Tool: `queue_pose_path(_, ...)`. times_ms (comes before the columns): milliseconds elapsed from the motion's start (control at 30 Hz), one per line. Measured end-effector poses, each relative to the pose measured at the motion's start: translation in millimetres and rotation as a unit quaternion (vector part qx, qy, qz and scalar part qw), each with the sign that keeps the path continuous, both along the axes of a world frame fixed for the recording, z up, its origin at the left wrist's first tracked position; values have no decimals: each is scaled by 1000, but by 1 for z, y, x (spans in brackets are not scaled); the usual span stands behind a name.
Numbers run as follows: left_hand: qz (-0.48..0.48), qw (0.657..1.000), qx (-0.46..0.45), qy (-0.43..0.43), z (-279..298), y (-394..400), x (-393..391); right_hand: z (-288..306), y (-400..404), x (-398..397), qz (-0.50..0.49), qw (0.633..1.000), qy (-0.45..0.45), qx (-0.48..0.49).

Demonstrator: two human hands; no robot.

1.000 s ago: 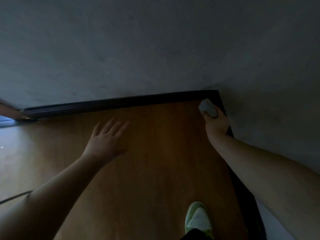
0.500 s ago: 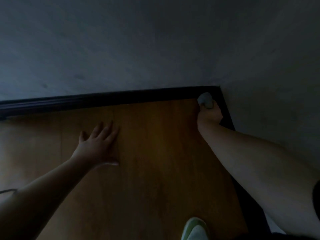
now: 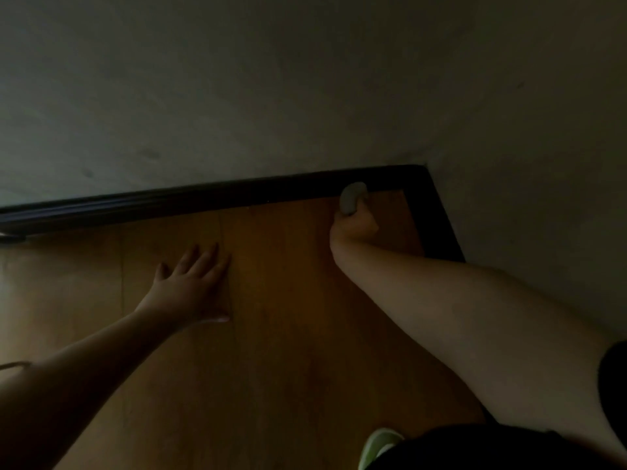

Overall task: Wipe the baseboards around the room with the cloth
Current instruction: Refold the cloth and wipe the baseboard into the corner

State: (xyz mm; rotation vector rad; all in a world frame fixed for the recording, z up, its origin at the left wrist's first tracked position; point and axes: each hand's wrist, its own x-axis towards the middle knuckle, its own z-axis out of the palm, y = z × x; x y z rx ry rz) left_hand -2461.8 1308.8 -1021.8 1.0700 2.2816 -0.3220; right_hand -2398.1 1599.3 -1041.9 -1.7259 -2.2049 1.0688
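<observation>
Right hand [image 3: 353,225] grips the cloth [image 3: 353,197] against the baseboard [image 3: 203,200], upper right of frame, to wipe it; left hand [image 3: 190,286] open, flat on the floor [image 3: 288,334], likely for balance.

Pale bunched cloth [image 3: 353,197] pressed against dark baseboard [image 3: 203,198] (near the corner), baseboard meeting wood floor

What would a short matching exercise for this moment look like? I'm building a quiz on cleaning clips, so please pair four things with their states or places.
Things:
1. cloth
2. left hand
3. baseboard
4. shoe

States or places:
A. dark strip where wall meets floor
B. flat on the floor, fingers spread
C. pale green, at the bottom edge of the view
D. bunched in the right hand, against the baseboard near the corner

Pairs: 1-D, 2-B, 3-A, 4-C
</observation>
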Motion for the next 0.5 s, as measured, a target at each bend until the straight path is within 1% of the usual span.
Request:
queue_pose_path(67,-2,1000,5,4,-7,-3,-1,3,-15,-1,31,999,23,-6)
queue_pose_path(167,-9,1000,14,19,-13,-4,-1,13,-25,5,63,990,94,-84)
queue_pose_path(200,-6,1000,15,17,-15,-3,-2,18,-25,9,61,988,103,-96)
queue_pose_path(233,1,1000,22,15,-16,-3,-2,20,-22,12,50,987,116,-99)
queue_pose_path(367,-24,999,33,20,-17,-10,-3,29,12,35,-40,988,123,-80)
queue_pose_path(467,-38,999,21,15,-18,-26,-8,55,41,49,-62,981,140,-118)
queue_pose_path(500,-36,999,26,16,-19,-32,-10,65,48,51,-59,982,112,-140)
